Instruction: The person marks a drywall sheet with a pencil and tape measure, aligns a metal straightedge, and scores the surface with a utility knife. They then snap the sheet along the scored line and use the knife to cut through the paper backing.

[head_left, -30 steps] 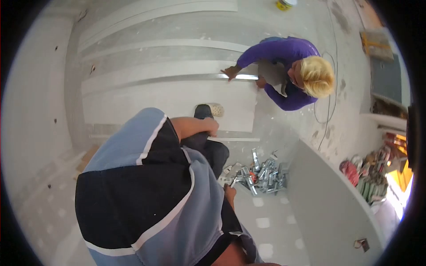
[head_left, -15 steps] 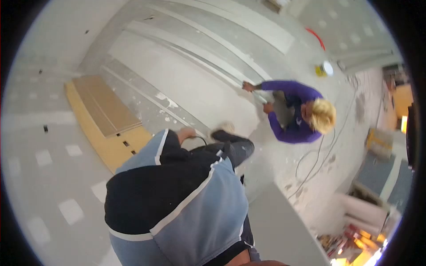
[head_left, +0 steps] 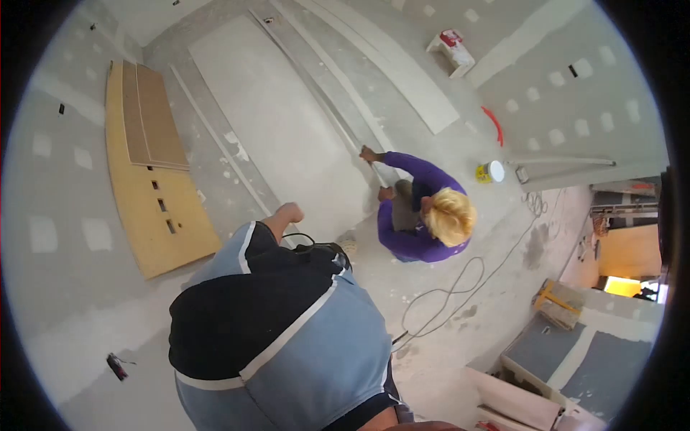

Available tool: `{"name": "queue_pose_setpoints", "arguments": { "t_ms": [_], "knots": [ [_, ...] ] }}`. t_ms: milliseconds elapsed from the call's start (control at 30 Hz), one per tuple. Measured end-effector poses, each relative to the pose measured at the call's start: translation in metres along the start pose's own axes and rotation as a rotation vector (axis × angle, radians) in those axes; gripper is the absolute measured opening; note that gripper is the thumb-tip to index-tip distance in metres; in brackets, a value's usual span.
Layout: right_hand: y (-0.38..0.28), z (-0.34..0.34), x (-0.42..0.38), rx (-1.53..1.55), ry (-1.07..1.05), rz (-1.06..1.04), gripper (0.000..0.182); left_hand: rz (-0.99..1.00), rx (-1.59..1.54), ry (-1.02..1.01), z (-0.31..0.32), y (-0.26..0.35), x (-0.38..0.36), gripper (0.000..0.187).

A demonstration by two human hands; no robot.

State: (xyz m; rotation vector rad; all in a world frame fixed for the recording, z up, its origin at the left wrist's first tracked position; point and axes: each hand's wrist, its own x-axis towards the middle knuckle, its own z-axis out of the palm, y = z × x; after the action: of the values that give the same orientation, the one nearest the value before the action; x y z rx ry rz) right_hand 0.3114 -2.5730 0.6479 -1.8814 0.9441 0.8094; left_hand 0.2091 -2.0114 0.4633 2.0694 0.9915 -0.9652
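My left hand (head_left: 290,212) is in front of my body with its fingers curled closed. It is beside a long thin pale strip (head_left: 223,147) lying on the floor. What the fingers hold, if anything, is hidden. A thin black cable (head_left: 305,237) loops just below the hand. My black and light-blue shirt (head_left: 302,323) fills the lower middle, and my right hand is out of sight. Across from me a crouching co-worker in purple sleeves (head_left: 424,237) has both hands on a long narrow metal-looking strip (head_left: 338,118), along the edge of a large white board (head_left: 273,100).
Yellow and brown boards (head_left: 162,223) lie at the left. A white step stool (head_left: 451,52), a red curved tube (head_left: 492,126) and a white-and-yellow bucket (head_left: 491,172) are at upper right. A grey cable (head_left: 460,287) winds over the floor behind the co-worker.
The view has turned, so the co-worker and the bucket appear further left and lower. The white stool is now fully visible. My left hand stays near the pale strip.
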Motion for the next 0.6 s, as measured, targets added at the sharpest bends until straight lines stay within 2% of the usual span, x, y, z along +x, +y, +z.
{"name": "queue_pose_setpoints", "arguments": {
  "t_ms": [33,100,133,167,200,267,300,367,400,533,600],
  "knots": [
    [0.0,-0.008,0.027,0.01,-0.01,-0.044,0.03,-0.036,-0.128,0.153,-0.02,0.054,-0.007,0.055],
    [0.033,-0.037,0.119,0.026,-0.053,-0.186,0.034,0.27,0.032,0.265,-0.012,0.124,0.041,0.046],
    [0.035,-0.05,0.148,-0.002,-0.069,-0.207,0.036,0.583,0.231,0.328,-0.02,0.161,0.034,0.037],
    [0.037,-0.054,0.155,0.055,-0.033,-0.236,0.038,0.706,0.269,0.427,-0.017,0.191,0.037,0.033],
    [0.029,-0.057,0.157,0.046,-0.034,-0.228,0.038,0.792,0.341,0.349,-0.031,0.226,0.016,0.034],
    [0.007,-0.062,0.159,-0.036,-0.074,-0.182,0.038,0.781,-0.038,0.369,-0.021,0.268,0.003,0.042],
    [-0.005,-0.063,0.165,-0.075,-0.102,-0.173,0.038,0.76,-0.042,0.391,-0.021,0.276,-0.02,0.042],
    [-0.025,-0.069,0.179,-0.158,-0.157,-0.172,0.038,0.694,-0.338,0.403,-0.026,0.291,-0.086,0.051],
    [-0.035,-0.074,0.186,-0.199,-0.184,-0.176,0.038,0.672,-0.352,0.416,-0.018,0.286,-0.092,0.051],
    [-0.077,-0.094,0.221,-0.378,-0.294,-0.22,0.039,0.486,-0.007,0.068,0.037,0.24,-0.103,0.06],
    [-0.099,-0.111,0.241,-0.463,-0.333,-0.241,0.039,0.395,-0.097,0.084,0.052,0.236,-0.16,0.063]
  ]
}}
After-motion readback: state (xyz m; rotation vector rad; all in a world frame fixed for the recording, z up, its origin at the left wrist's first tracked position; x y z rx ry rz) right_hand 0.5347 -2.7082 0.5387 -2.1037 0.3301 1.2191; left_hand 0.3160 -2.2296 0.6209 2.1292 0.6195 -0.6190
